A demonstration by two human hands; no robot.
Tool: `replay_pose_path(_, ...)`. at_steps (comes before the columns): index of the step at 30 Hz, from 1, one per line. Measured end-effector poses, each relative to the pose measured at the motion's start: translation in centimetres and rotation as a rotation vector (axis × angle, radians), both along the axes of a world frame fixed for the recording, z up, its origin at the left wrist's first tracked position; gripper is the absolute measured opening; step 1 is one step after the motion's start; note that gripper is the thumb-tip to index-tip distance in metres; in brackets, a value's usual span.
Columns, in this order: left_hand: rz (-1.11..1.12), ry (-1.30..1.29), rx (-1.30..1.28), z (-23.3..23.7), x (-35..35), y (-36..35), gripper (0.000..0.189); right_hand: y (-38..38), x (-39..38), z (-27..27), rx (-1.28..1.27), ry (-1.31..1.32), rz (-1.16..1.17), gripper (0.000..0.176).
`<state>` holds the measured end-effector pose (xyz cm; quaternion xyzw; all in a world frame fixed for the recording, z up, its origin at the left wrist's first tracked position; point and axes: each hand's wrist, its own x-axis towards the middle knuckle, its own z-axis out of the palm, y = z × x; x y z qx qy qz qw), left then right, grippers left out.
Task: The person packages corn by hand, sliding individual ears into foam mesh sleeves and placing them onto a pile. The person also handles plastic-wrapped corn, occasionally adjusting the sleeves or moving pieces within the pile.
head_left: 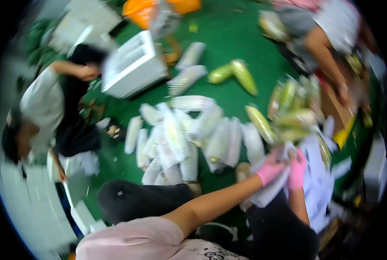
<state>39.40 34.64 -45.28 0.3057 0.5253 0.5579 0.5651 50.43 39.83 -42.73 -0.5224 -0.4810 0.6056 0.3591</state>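
Whole view motion-blurred. 4 o'clock: left hand (269, 170), right hand (296, 170) on sleeve (266, 196); grip unclear, contents hidden. 1 o'clock: co-worker (334, 21) cut by edge.

Foam, rubbery gloves and waxy fruit on a matt green mat

The left hand (270, 170) and right hand (297, 169) wear pink gloves that look thin, rubbery and matt, closed on a white foam net sleeve (269, 193) with a soft ribbed mesh. The pile of sleeves (185, 134) at the middle of the green mat (228, 39) is the same matt white foam. The mat looks flat and dull. The fruits (244, 76) have smooth yellow-green skin with a faint sheen. The white box (133, 65) toward the mat's far left looks like matt foam. The orange bag (137, 11) at the far edge seems to be shiny plastic. The person's sleeve (133, 240) is soft pink cloth.
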Motion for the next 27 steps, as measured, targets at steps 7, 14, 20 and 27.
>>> replay_pose_path(7, -0.169, -0.301, 0.117, -1.1, -4.6, 5.6, 0.054, 3.5, -1.6, 1.2, -0.423, 0.684, -0.074, 0.045)
replay_pose_path(14, 0.026, -0.791, -0.134, 3.6, -11.9, 9.9, 0.038, 8.4, 2.8, -6.3, -0.260, 0.240, 0.295, 0.045)
replay_pose_path(20, -0.128, -1.024, -0.046, -0.9, -9.3, 9.5, 0.033, 10.5, 3.4, 0.8, -0.067, 0.465, 0.243, 0.045)
replay_pose_path(27, -0.116, -1.166, -0.102, -1.8, -10.2, 6.5, 0.038, 5.6, 5.8, 0.0, 0.037, 0.094, 0.101, 0.041)
